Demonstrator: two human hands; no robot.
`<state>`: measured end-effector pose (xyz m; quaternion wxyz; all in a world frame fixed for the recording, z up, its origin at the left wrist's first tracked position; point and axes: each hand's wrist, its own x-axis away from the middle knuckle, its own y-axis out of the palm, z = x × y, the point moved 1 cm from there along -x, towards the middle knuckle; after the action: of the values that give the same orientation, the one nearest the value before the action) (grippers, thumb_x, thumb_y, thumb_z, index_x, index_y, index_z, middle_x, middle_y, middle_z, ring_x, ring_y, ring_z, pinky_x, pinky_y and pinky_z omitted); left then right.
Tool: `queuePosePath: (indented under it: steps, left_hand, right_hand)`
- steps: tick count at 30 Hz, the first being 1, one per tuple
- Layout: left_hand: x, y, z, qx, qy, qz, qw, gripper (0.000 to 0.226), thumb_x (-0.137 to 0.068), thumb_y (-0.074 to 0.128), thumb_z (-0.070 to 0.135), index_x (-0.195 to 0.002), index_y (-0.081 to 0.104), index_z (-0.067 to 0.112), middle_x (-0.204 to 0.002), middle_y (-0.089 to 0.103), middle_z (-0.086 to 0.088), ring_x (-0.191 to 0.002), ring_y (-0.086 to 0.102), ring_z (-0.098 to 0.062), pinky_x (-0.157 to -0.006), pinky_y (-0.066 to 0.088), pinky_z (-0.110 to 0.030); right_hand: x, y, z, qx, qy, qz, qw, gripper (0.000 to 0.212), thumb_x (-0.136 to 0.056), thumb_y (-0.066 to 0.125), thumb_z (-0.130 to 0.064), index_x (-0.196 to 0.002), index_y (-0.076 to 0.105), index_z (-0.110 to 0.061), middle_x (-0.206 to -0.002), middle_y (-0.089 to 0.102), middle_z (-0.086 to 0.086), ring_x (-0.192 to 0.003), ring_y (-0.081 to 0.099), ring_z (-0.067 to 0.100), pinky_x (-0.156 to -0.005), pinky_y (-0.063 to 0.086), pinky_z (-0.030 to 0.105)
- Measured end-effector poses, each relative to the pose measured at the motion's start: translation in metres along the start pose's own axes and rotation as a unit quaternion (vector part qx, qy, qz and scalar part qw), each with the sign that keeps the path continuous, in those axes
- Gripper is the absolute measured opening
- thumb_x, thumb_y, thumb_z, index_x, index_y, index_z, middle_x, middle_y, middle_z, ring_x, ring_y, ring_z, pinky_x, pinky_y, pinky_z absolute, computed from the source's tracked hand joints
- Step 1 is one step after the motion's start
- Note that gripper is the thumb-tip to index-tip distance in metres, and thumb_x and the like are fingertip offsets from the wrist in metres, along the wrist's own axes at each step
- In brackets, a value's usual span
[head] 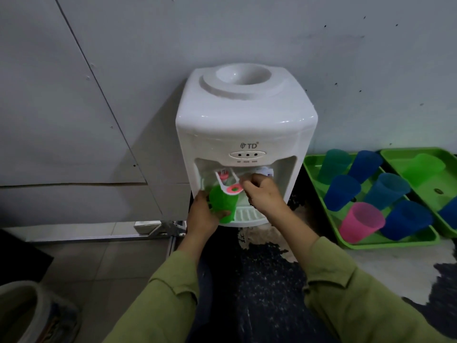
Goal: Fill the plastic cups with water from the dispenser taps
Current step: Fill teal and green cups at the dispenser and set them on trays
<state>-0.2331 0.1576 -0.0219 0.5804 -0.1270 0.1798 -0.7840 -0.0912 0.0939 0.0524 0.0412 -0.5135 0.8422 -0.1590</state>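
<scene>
A white water dispenser (pixel 244 125) stands against the wall, with no bottle on top. My left hand (pixel 201 216) grips a green plastic cup (pixel 223 205) and holds it under the red tap's lever (pixel 233 189) in the dispenser's recess. My right hand (pixel 262 193) has its fingers curled on that red-and-white lever. The blue tap (pixel 265 172) shows just behind my right hand. The cup tilts slightly over the white drip tray (pixel 247 216). Whether water is flowing cannot be seen.
To the right, a green tray (pixel 395 242) holds several blue, teal and pink cups. A second green tray (pixel 430 189) beside it holds a green cup (pixel 429 167). A pale bucket (pixel 24 308) sits at the lower left. The floor is dark and speckled.
</scene>
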Motion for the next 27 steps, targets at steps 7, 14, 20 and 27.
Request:
queuePosePath:
  steps: [7,14,20,27]
  left_hand:
    - [-0.001,-0.001,-0.001,-0.042,0.005,0.008,0.999,0.05,-0.062,0.084,0.019,-0.098,0.048,0.022,-0.094,0.058,0.004,-0.083,0.057,-0.017,-0.066,0.044,-0.028]
    - [-0.005,0.0,-0.004,-0.047,-0.009,-0.001,0.999,0.048,-0.063,0.081,0.009,-0.097,0.049,0.02,-0.1,0.064,-0.003,-0.086,0.062,-0.022,-0.069,0.05,-0.031]
    - [-0.003,-0.002,-0.004,-0.057,0.023,-0.015,0.998,0.054,-0.061,0.081,0.011,-0.11,0.059,0.014,-0.109,0.065,-0.007,-0.097,0.064,-0.024,-0.082,0.054,-0.04]
    - [0.021,0.005,0.003,-0.051,0.002,0.011,0.999,0.063,-0.059,0.087,0.02,-0.111,0.053,0.009,-0.109,0.064,-0.011,-0.092,0.063,-0.023,-0.079,0.052,-0.033]
  right_hand:
    - [-0.003,0.016,0.023,0.166,-0.021,-0.007,0.986,0.019,-0.089,0.057,-0.027,-0.085,0.062,-0.009,-0.077,0.057,0.001,-0.072,0.05,0.015,-0.052,0.031,0.023]
    - [-0.009,0.031,0.025,0.183,0.013,0.023,0.983,0.021,-0.09,0.054,-0.029,-0.09,0.062,-0.01,-0.096,0.067,0.011,-0.082,0.057,0.022,-0.065,0.034,0.025]
    - [0.001,0.017,0.025,0.117,0.021,-0.002,0.993,0.013,-0.089,0.052,-0.029,-0.088,0.053,-0.016,-0.088,0.068,0.01,-0.067,0.068,0.028,-0.065,0.058,0.04]
    - [0.02,-0.03,0.047,0.238,-0.054,-0.089,0.966,0.025,-0.09,0.054,-0.031,-0.101,0.062,-0.01,-0.099,0.068,0.01,-0.093,0.063,0.025,-0.078,0.049,0.03]
